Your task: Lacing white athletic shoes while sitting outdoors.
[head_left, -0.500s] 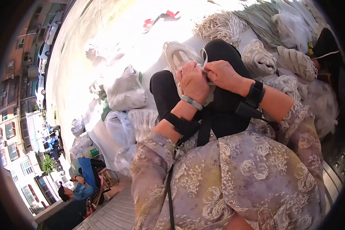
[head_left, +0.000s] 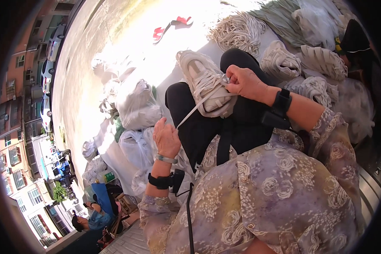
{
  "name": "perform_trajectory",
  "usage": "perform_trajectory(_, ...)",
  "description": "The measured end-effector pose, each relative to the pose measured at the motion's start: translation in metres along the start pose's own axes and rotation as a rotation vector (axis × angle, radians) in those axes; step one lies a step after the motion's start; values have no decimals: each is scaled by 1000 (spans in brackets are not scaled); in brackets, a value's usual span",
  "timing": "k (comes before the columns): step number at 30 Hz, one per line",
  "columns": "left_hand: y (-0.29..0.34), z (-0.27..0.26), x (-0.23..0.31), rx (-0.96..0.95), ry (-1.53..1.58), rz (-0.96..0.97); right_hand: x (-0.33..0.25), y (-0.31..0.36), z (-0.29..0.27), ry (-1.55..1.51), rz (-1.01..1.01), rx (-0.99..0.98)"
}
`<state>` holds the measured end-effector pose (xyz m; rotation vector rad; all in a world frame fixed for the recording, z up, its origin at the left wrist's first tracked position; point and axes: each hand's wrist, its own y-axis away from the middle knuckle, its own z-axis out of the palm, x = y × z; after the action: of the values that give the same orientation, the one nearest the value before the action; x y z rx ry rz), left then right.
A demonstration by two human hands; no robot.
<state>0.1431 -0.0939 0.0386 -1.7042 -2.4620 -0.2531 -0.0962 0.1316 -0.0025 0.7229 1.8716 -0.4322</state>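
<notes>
A pale beige lace-up shoe (head_left: 196, 72) rests between my knees, its toe pointing away from me. My left hand (head_left: 167, 136), out to the left beside my left thigh, pinches a white shoelace (head_left: 193, 113) that runs taut from the shoe. At the shoe's right side my right hand (head_left: 244, 83) is closed, thumb and fingers pinching lace near the eyelets. Loose lace crosses the upper of the shoe. What lies deeper inside the right hand's grip is hidden.
Bundled pale laces (head_left: 237, 33) and several coiled shoe parts (head_left: 281, 60) lie to the right. White plastic bags (head_left: 138, 106) stand on the left. A red-and-black strap (head_left: 172, 29) lies on the bright ground ahead. Another person (head_left: 98, 213) sits at the lower left.
My left hand has moved from the shoe down and left, drawing the lace out taut. My right hand stays by the shoe's right side. More of the shoe now shows.
</notes>
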Motion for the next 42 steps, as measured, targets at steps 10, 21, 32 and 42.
perform_trajectory(10, -3, 16, 23, 204, 179, 4, -3, 0, 5, -108, 10, -7)
perform_trajectory(21, -48, 36, 47, 163, 221, 166, 7, -21, 7, -140, 33, 33)
perform_trajectory(32, -48, 37, 47, 193, 322, 203, 2, -22, -11, -540, 243, -375)
perform_trajectory(42, -17, -5, 47, -191, 659, 181, -4, -22, -8, -483, 338, -360)
